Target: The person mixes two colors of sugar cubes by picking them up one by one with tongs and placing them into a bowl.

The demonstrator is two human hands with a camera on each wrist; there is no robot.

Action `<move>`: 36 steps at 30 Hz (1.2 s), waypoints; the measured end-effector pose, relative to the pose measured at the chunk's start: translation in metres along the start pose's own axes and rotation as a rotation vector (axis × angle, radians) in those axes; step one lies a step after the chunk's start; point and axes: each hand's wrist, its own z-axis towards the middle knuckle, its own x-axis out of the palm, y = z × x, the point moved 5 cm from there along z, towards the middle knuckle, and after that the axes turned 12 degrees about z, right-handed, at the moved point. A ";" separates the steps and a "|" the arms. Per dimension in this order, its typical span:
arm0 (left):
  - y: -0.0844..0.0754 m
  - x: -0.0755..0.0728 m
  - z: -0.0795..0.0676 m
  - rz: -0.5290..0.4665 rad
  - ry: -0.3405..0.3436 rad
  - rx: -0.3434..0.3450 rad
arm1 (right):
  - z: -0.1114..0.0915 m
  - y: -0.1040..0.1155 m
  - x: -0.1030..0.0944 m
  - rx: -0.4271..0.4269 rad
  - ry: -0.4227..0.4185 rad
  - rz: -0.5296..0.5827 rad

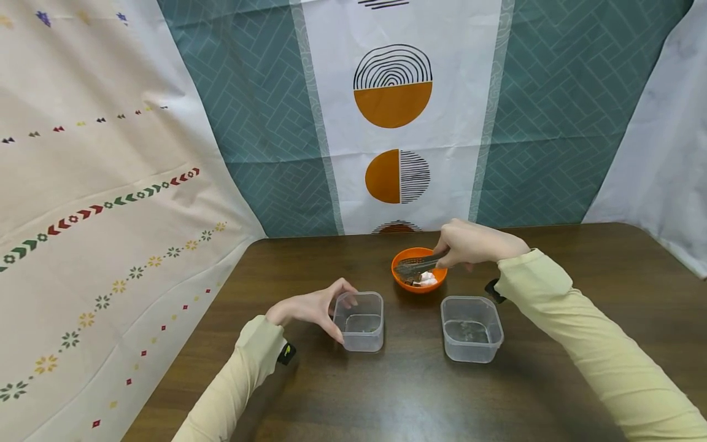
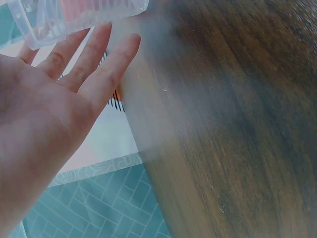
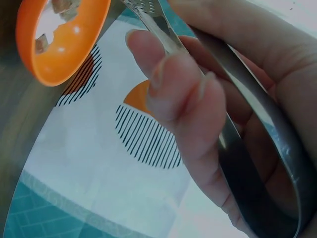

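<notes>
My right hand [image 1: 466, 242] grips metal tongs [image 1: 422, 264], whose perforated tips reach down into a small orange bowl [image 1: 395, 276]. White and brown pieces [image 1: 426, 280] lie in that bowl; the tongs cover part of them. In the right wrist view the bent tongs [image 3: 257, 104] run through the curled fingers. Whether their tips pinch a piece cannot be made out. On the left, my left hand [image 1: 315, 310] holds a clear plastic container [image 1: 364, 341] at its left side, thumb at the near corner and fingers at the far one.
A second clear plastic container [image 1: 472, 352] stands on the brown wooden table [image 1: 409, 399], right of the first and nearer than the bowl. Behind the table hangs a patterned cloth [image 1: 458, 178]; another decorated cloth [image 1: 110, 245] drapes along the left.
</notes>
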 end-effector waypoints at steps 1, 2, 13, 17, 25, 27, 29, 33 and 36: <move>-0.001 0.000 0.000 0.002 0.001 0.003 | 0.000 -0.002 -0.001 0.005 -0.001 -0.002; -0.005 -0.001 -0.001 -0.006 0.002 0.002 | 0.000 -0.003 -0.001 0.005 -0.002 -0.007; -0.025 -0.002 -0.004 -0.036 0.014 -0.008 | 0.002 -0.017 0.004 0.003 0.024 -0.068; -0.015 -0.001 -0.002 -0.037 0.013 -0.011 | 0.002 -0.019 0.005 0.023 0.027 -0.078; 0.005 0.001 0.001 -0.007 0.000 -0.009 | 0.001 -0.015 0.002 0.042 0.026 -0.092; 0.005 0.001 0.001 -0.005 0.000 -0.004 | 0.000 -0.013 0.002 0.042 0.027 -0.087; 0.004 0.001 0.000 0.000 0.000 -0.002 | 0.000 -0.012 0.002 0.039 0.024 -0.087; 0.004 0.001 0.001 0.002 0.005 -0.012 | 0.000 -0.003 0.002 0.006 0.016 -0.108; 0.004 0.000 0.001 -0.002 0.005 -0.017 | 0.000 0.009 0.002 -0.030 0.010 -0.127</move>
